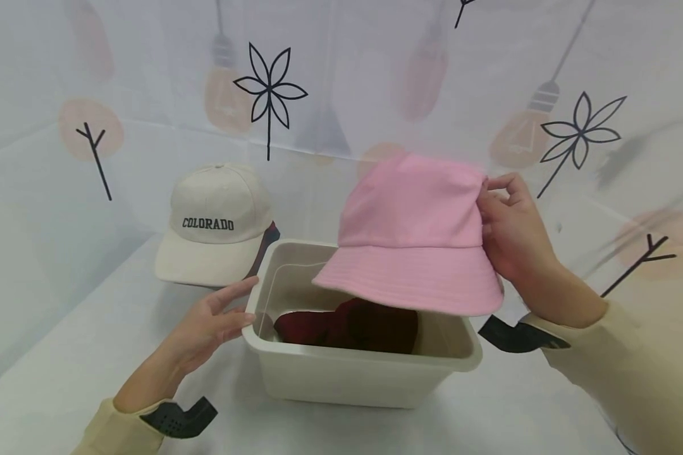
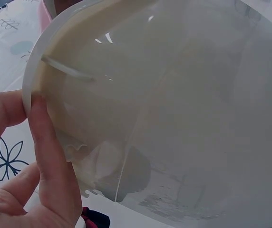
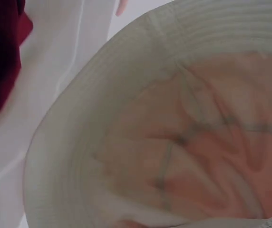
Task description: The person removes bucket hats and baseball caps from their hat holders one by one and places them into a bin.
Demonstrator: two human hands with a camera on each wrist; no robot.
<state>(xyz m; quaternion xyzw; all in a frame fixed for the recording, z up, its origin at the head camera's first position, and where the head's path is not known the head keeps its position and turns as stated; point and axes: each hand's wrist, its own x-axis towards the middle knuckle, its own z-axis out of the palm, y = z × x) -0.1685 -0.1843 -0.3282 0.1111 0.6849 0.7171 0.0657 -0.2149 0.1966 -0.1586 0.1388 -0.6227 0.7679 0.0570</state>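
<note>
My right hand [image 1: 515, 234] pinches the crown of a pink bucket hat [image 1: 415, 208] at its right side, holding it tilted above the right part of a cream plastic bin [image 1: 353, 379]. The right wrist view looks into the hat's underside, with its pale stitched brim [image 3: 74, 156]. With thumb and finger, my left hand [image 1: 205, 328] pinches the bin's left rim; the left wrist view has that grip beside the bin wall [image 2: 174, 95]. Inside the bin lies a dark red cloth item [image 1: 319, 328], partly covered by the hat's brim, so its kind is unclear.
A cream baseball cap [image 1: 213, 221] lettered COLORADO sits left of the bin, against something dark blue and red [image 1: 265, 249] mostly hidden behind it. A white table cloth [image 1: 205, 392] lies beneath, and a printed curtain [image 1: 319, 76] hangs at the back.
</note>
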